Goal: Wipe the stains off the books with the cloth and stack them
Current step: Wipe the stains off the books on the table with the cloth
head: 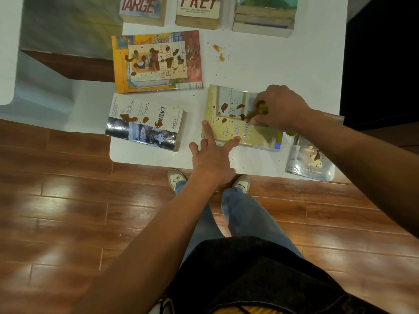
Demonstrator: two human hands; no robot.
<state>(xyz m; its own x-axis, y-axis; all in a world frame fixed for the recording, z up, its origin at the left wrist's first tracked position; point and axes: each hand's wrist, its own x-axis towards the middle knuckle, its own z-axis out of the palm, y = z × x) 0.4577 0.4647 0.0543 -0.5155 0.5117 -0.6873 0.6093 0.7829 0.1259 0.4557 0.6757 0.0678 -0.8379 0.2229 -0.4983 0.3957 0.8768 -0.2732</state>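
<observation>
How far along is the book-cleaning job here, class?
Possibly done: a small stack of books at the table's far edge. In hand: the right hand wipes the pale yellow book with a stained cloth; the left hand steadies it. Left: stains remain on the orange picture book, white Contact paperback and Mark Twain book.

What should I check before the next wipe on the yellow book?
1. Cloth held in the right hand: ok.
2. Left hand fingertips press the yellow book steady: ok.
3. Yellow book free of stains: not ok, brown blobs remain.
4. Cloth clean enough: cannot tell, it looks soiled.
5. Contact book, orange book and Mark Twain book wiped: not ok.
6. Table spotless: not ok, splatters.
</observation>
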